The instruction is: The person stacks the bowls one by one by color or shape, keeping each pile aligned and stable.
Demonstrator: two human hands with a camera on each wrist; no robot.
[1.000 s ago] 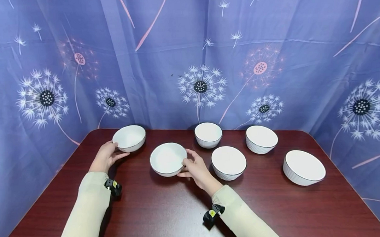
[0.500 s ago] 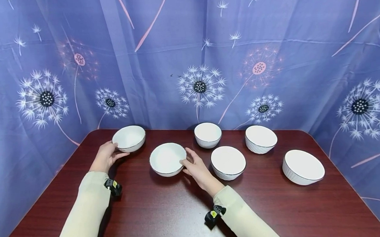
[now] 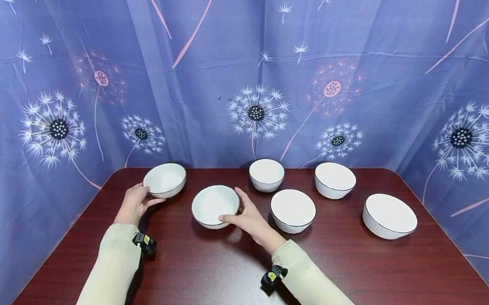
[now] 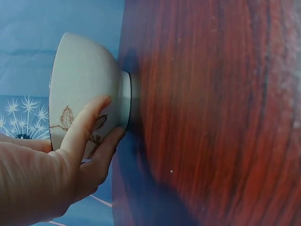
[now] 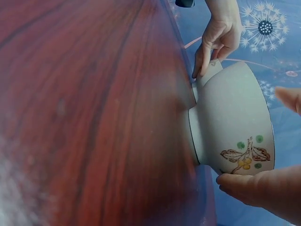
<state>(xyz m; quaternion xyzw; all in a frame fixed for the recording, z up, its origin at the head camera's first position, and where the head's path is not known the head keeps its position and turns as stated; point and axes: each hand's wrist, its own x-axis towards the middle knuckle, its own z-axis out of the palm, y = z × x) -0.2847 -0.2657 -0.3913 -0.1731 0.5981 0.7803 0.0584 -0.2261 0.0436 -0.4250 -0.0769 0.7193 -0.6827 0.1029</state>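
Pinched at its near-left edge by my left hand (image 3: 134,203), a white bowl (image 3: 165,180) stands at the back left of the table. The left wrist view shows brown leaf prints on this bowl (image 4: 84,70), with my fingers (image 4: 87,122) against its lower side. My right hand (image 3: 251,220) spreads round the near-right side of a second white bowl (image 3: 215,204). Its thumb overlaps the near rim in the head view. In the right wrist view, fingers (image 5: 254,186) touch the side of that bowl (image 5: 230,113), below leaf and berry prints, while the thumb stands just off the rim.
To the right are several more white bowls: a ribbed one (image 3: 267,175), two with textured sides (image 3: 293,210) (image 3: 335,180), and an oval ribbed one (image 3: 389,215). All stand on the dark red wooden table (image 3: 217,272). A blue dandelion-print curtain (image 3: 209,104) hangs behind.
My right thumb has swung left along the near rim, and the right fingers have spread wider round the second bowl. My left hand keeps its hold; the bowls stay in place.
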